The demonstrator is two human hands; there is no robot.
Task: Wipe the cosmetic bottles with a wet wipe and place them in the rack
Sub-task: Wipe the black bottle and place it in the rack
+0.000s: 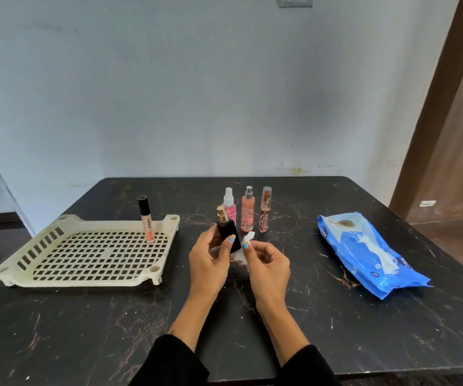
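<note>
Near the middle of the dark marble table (280, 316), slightly toward the front edge: black perfume bottle (227, 235) with gold cap, held tilted above the surface in the left hand (209, 260), fingers curled around its body; crumpled wet wipe (243, 250) pinched in the right hand (267, 263), touching the bottle's side. Wiping of this bottle judged as under way, not finished. Toward the left edge, cream plastic rack (85, 249) with one lip gloss tube (146, 220) standing upright inside, so one item done. Behind the hands, toward the far edge, three bottles waiting in a row: pink spray bottle (229, 206), peach mist bottle (248, 210), slim rose-gold tube (265, 208). Five cosmetics in total. Toward the right edge, one blue pack of wipes (369, 252), a sheet sticking out.
</note>
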